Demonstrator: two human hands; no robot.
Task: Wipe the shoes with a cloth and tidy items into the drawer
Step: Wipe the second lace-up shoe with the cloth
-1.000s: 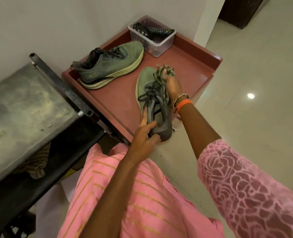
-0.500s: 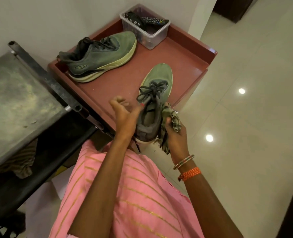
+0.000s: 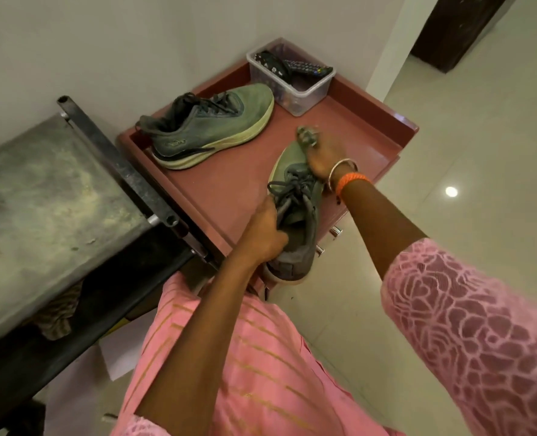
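Observation:
My left hand (image 3: 265, 234) grips a green-grey shoe (image 3: 295, 215) at its collar, heel toward me, held over the front edge of the red-brown cabinet top (image 3: 229, 190). My right hand (image 3: 322, 155) holds a bunched greenish cloth (image 3: 306, 136) against the shoe's toe. The second green shoe (image 3: 210, 127) lies on its sole at the back left of the cabinet top, toe pointing right.
A clear plastic box (image 3: 292, 80) with remote controls stands in the far corner of the cabinet top. Drawer handles (image 3: 335, 231) show below its front edge. A dark metal table (image 3: 40, 196) stands to the left, the wall behind, and tiled floor (image 3: 465, 152) to the right.
My right hand with the cloth has moved from beside the shoe's heel forward to its toe. My left hand shifted from the laces side to gripping the collar.

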